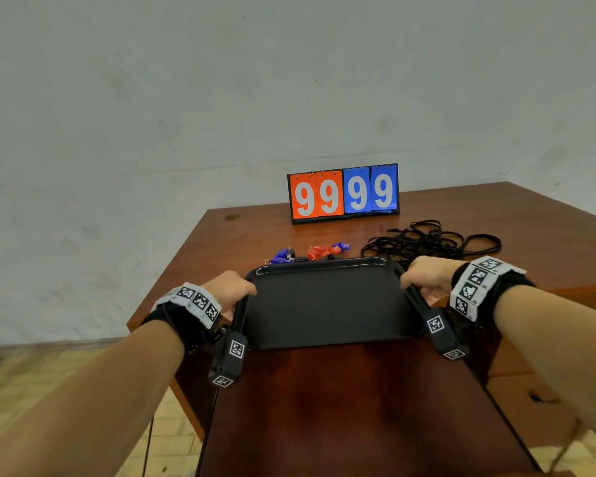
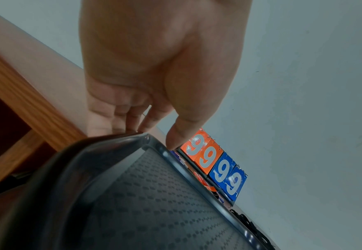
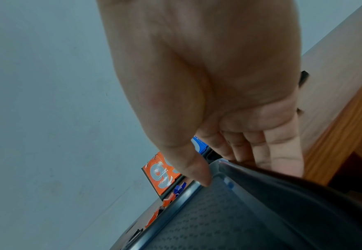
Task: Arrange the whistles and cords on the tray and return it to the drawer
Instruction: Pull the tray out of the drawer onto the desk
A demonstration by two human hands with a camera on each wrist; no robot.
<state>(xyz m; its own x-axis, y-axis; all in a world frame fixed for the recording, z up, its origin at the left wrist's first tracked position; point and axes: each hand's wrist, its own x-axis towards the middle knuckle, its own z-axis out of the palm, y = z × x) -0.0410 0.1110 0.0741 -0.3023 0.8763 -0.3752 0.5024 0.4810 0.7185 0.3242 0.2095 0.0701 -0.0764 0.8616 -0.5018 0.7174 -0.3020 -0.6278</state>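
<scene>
- Gripping the empty black tray (image 1: pixel 327 304) by its side rims, left hand (image 1: pixel 229 287) and right hand (image 1: pixel 427 278).
- Still lying loose on the desk (image 1: pixel 241 232): whistles (image 1: pixel 310 253) and cords (image 1: pixel 427 241); nothing arranged, drawer return pending.

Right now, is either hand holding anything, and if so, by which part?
Both hold the black tray: the left hand grips its left rim, the right hand its right rim, thumbs on top, fingers beneath. The tray holds nothing.

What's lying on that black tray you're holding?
Nothing shows on the tray: its dotted floor is bare. The whistles and cords lie on the desk beyond it. Whatever is under the tray is hidden.
</scene>
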